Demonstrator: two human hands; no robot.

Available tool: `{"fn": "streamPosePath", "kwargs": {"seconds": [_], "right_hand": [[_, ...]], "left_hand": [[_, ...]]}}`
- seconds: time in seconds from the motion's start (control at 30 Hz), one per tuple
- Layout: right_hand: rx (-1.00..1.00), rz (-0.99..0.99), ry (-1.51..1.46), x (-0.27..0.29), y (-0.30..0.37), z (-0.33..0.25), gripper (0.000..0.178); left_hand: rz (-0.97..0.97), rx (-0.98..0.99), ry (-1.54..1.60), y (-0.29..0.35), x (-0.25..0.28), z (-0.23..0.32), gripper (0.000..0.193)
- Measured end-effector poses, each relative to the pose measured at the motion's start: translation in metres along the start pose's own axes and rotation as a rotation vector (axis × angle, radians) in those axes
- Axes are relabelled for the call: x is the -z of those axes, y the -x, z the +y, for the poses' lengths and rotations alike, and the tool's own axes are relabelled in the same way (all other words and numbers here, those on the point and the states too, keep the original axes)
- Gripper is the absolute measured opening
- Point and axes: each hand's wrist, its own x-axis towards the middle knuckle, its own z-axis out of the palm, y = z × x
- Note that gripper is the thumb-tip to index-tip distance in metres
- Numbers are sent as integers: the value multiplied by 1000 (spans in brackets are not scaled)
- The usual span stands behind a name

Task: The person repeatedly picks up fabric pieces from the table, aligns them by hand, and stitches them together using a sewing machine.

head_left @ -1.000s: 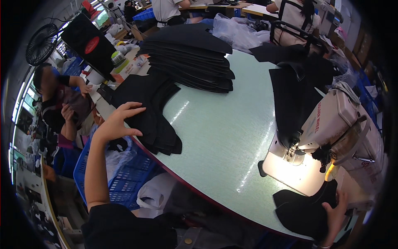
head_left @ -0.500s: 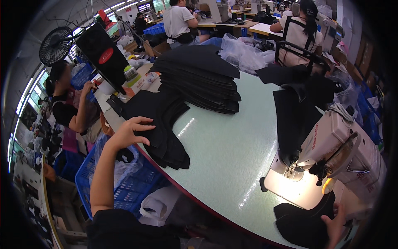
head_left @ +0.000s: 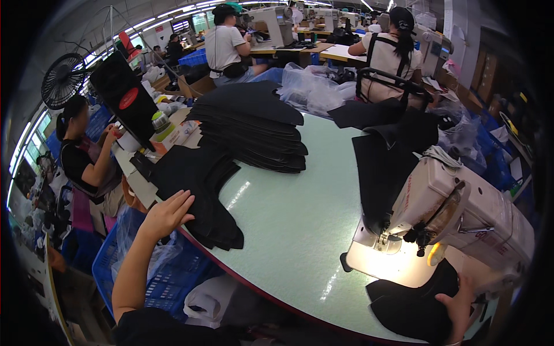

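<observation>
My left hand [head_left: 168, 215] rests at the near left edge of a stack of curved black fabric pieces [head_left: 199, 184], its fingers stretched out and touching the top piece. Beyond that lies a taller pile of black cut pieces [head_left: 251, 124]. At the lower right my right hand [head_left: 460, 307] grips the right end of a curved black fabric piece [head_left: 412, 303], thumb on top and the other fingers partly hidden. This piece lies in front of a sewing machine [head_left: 456, 210], whose lamp lights the plate under the needle. Another long black piece [head_left: 375, 176] extends behind the needle.
The pale green tabletop [head_left: 294, 225] has a red front edge. Below its left side stands a blue basket [head_left: 173, 285] with clear plastic in it. A fan [head_left: 62, 81] and a black panel [head_left: 122, 95] stand at the left. Co-workers sit at the left and at the back.
The whole view has shifted slightly. My left hand's spread fingers have come together and lie flatter against the stack. My right hand stays on the same piece.
</observation>
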Motion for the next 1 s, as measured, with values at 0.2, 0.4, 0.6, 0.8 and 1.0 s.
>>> {"fn": "streamPosePath", "kwargs": {"seconds": [0.2,0.4,0.6,0.8,1.0], "right_hand": [[130,183,43,2,15,3,86],[166,-60,-676,71,18,-15,72],[177,-281,-745,74,17,-43,54],[655,-438,-107,-17,-44,-148,45],[722,-229,-129,-56,-45,-130,44]], "left_hand": [[-23,261,356,-5,1,-8,58],[-91,360,99,-2,-4,-42,62],[274,-61,330,-92,51,76,54],[-95,-366,903,-144,23,216,57],[-345,-606,1006,-196,18,261,60]]}}
